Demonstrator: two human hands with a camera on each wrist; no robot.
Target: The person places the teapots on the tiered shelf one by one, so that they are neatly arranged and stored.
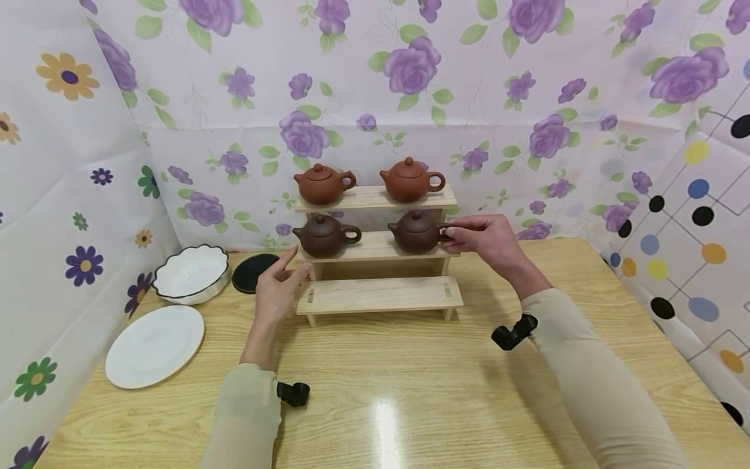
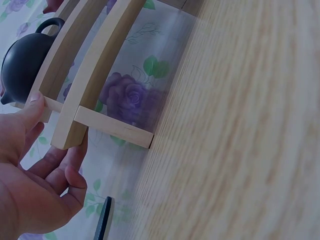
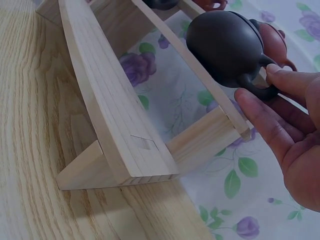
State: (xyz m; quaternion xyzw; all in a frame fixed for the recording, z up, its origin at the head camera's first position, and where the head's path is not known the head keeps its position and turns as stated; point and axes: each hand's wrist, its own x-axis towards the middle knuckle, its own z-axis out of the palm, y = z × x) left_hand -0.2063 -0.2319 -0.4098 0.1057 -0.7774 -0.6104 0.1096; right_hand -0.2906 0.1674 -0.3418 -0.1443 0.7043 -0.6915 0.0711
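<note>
A three-tier wooden stand stands on the table. On its middle tier sit two dark brown teapots, the left teapot and the right teapot, both with spouts to the left. My right hand pinches the right teapot's handle between thumb and fingers; that pot is at the tier's right end. With my left hand I hold the stand's left end, the thumb against the middle tier's edge and some fingers curled. Two reddish-brown teapots, left and right, rest on the top tier.
Left of the stand lie a black round coaster, a white scalloped bowl with a dark rim, and a white plate. Flower-patterned cloth hangs close behind the stand. The wooden table extends in front.
</note>
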